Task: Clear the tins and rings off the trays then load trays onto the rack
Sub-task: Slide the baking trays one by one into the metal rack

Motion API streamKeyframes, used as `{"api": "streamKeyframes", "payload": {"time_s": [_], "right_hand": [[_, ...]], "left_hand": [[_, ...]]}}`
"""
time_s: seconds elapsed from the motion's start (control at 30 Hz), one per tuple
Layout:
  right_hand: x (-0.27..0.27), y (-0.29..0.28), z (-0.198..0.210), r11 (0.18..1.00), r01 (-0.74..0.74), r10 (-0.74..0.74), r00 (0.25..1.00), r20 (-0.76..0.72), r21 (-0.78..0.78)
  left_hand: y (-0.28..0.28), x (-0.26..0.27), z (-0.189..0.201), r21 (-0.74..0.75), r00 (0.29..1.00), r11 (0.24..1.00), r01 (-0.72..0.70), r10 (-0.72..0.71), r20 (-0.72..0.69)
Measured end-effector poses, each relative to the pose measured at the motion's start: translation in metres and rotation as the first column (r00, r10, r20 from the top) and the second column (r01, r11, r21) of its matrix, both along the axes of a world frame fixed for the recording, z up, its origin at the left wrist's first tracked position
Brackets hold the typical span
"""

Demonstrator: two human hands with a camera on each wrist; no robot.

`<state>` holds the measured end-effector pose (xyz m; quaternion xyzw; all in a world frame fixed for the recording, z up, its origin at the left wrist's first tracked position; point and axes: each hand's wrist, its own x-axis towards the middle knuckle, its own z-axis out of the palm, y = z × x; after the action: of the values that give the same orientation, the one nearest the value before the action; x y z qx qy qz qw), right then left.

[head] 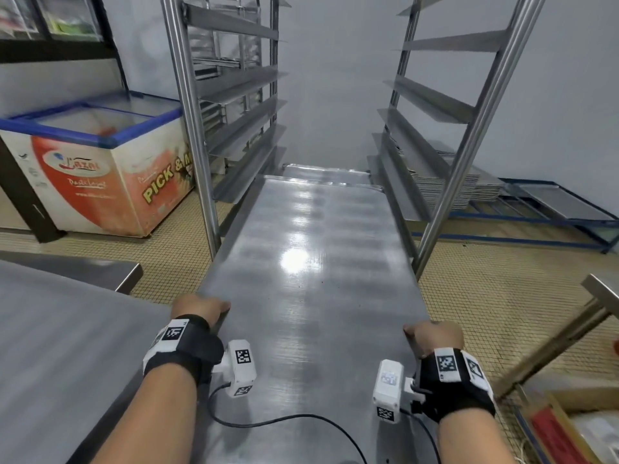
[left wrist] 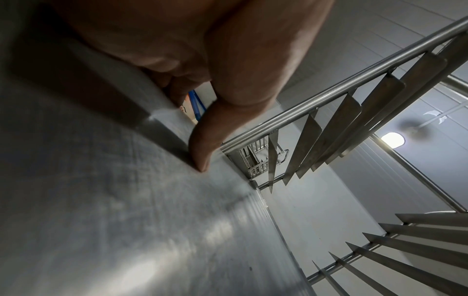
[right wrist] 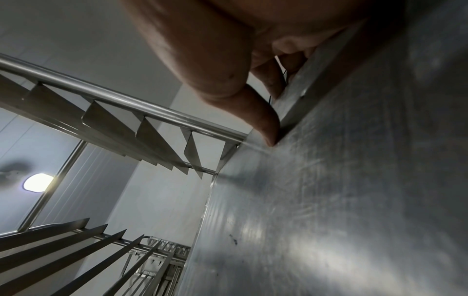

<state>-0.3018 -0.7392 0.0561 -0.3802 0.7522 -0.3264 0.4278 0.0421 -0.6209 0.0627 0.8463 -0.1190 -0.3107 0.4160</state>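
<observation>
Both hands gripped the bare tray [head: 311, 262] by its long side rims, left hand [head: 197, 308] and right hand [head: 433, 336] curled tight, its far end already between the rack [head: 191, 128] runners. Loading step; next, I'd judge, a level push.

Both hands' fingers vanish beneath the tray [head: 301, 279], the left hand [head: 197, 308] and right hand [head: 433, 334] showing only knuckles and thumbs. The tray's near end runs off the bottom edge. A second tray [head: 326, 169] lies mostly hidden behind it. Lettering on the chest freezer [head: 100, 169] is blurred and partly blocked by the rack [head: 191, 112].
</observation>
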Motion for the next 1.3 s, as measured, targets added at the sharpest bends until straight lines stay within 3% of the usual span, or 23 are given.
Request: {"api": "streamKeyframes", "payload": {"time_s": [0.27,0.6,0.8,1.13,1.3], "right_hand": [[0.020,-0.048,0.005,1.000,-0.018,0.018,0.999,-0.047,0.011],[0.040,-0.090,0.007,0.998,-0.053,0.056,0.988,-0.146,0.021],[0.054,-0.121,0.009,0.996,-0.088,0.088,0.976,-0.198,0.011],[0.067,-0.145,0.027,0.993,-0.111,0.118,0.968,-0.220,0.040],[0.068,-0.137,0.030,0.994,-0.102,0.108,0.977,-0.182,0.042]], "left_hand": [[-0.054,0.026,0.013,0.065,0.992,0.993,0.097,-0.102,0.073],[-0.105,0.040,0.010,0.008,0.999,0.999,0.032,-0.033,0.042],[-0.134,0.046,0.018,0.052,0.991,0.996,0.074,-0.079,0.108],[-0.156,0.051,0.027,0.080,0.990,0.991,0.106,-0.112,0.083],[-0.144,0.046,0.037,-0.040,0.992,0.992,0.124,-0.125,-0.032]]}}
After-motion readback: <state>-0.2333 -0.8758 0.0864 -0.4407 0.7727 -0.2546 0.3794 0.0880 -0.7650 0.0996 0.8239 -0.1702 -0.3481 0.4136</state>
